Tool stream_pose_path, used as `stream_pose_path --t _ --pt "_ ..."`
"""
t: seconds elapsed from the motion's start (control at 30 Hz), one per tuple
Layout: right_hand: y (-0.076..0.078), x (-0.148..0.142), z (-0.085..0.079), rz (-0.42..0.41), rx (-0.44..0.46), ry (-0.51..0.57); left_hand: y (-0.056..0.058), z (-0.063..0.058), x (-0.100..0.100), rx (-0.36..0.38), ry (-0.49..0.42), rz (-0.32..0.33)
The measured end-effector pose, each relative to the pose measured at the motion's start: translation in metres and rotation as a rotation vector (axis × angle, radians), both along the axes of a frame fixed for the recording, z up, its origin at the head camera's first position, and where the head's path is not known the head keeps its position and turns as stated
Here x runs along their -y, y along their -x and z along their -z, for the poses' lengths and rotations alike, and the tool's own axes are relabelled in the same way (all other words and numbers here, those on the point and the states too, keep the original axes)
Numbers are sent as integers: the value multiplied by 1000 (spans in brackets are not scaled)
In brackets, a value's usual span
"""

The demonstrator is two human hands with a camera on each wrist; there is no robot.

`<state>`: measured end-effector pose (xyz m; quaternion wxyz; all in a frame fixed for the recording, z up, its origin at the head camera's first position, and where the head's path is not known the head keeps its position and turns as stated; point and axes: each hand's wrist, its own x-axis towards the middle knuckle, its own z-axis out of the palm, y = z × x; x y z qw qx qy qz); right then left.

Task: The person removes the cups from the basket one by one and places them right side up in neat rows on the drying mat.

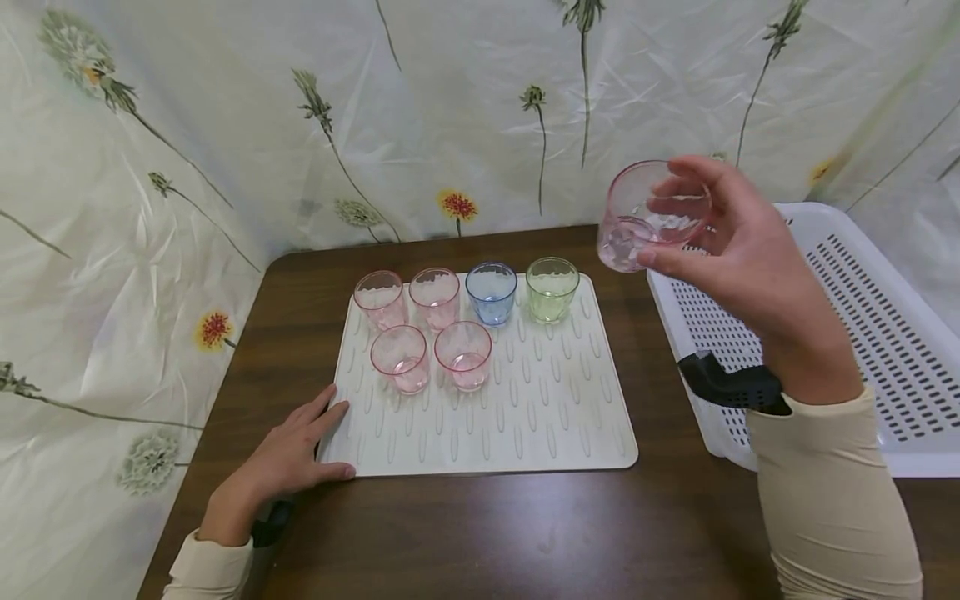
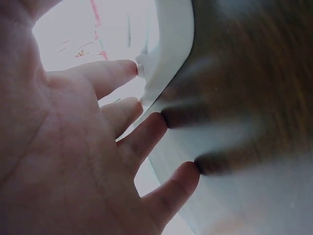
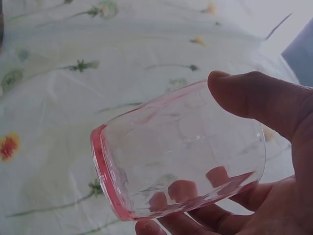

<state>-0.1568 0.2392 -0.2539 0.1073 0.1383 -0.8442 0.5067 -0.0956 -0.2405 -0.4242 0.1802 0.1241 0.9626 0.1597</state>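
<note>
My right hand (image 1: 757, 250) holds a clear pink glass (image 1: 630, 225) in the air, above the gap between the mat and the basket. In the right wrist view the thumb lies along one side of the pink glass (image 3: 181, 152) and the fingers curl round the other. My left hand (image 1: 288, 450) rests at the left edge of a white ribbed mat (image 1: 555, 425), fingers spread and touching its edge. On the mat stand several glasses: a back row of two pink glasses (image 1: 435, 300), a blue glass (image 1: 492, 296) and a green glass (image 1: 552, 292), with two pink glasses (image 1: 463, 358) in front.
A white perforated plastic basket (image 1: 885, 292) stands on the right, partly behind my right forearm. The dark wooden table (image 1: 525, 525) ends at the back against a flower-printed curtain (image 1: 450, 108), which also hangs along the left side.
</note>
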Motion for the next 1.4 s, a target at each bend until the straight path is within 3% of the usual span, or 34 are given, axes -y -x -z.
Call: stream_pose_path --t 0.17,0.33,0.43,0.63,0.87,1.13,1.4 --pt "-5 38 10 -78 25 -61 0 0 -1 -9 -1 8" --pt "3 61 33 -215 67 -5 1 1 0 -1 0 0" --pt "10 69 50 -242 99 16 1 2 1 -3 -3 1" --pt "26 74 94 -232 242 47 2 1 1 -1 1 10" --pt "38 78 137 -196 380 9 5 -1 -1 18 23 24" --pt "36 79 160 -235 451 9 2 -4 -2 19 45 36" --pt "33 77 169 -235 426 -26 1 -6 -3 17 35 33"
